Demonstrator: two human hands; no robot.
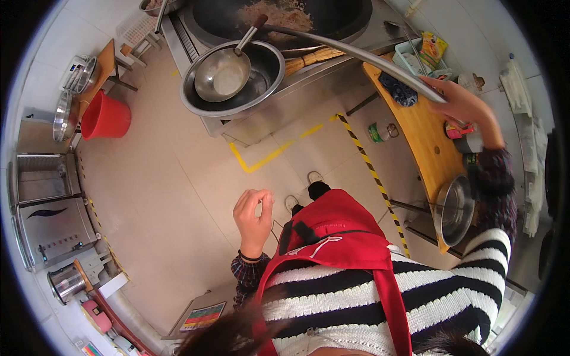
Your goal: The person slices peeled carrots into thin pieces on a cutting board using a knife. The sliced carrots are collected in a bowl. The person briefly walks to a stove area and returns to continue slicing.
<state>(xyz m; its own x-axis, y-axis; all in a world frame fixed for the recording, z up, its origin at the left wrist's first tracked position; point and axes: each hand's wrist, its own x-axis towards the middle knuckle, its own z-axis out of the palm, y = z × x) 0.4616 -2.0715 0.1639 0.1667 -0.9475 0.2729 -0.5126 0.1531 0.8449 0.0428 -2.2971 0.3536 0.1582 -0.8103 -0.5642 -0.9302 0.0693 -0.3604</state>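
My right hand (460, 107) grips a long metal-handled cooking tool (368, 56) by its end, over the wooden table at the right. The handle slants up and left into a large dark wok (341, 18); its working end is hard to make out near the brownish, crumbly food (279, 18). In front of the wok, a ladle (222, 77) with a brown-tipped handle rests in a wide metal basin (270, 89). My left hand (254, 215) hangs over the floor, fingers curled towards the thumb, with nothing visible in it.
The wooden table (427, 148) carries a pale basket (409, 56) with packets, a dark cloth (398, 89), cans and a steel bowl (456, 210). A bottle (383, 132) stands beside it. At left are a red bucket (107, 117) and a steel appliance (56, 228). Yellow-black tape (368, 160) marks the floor.
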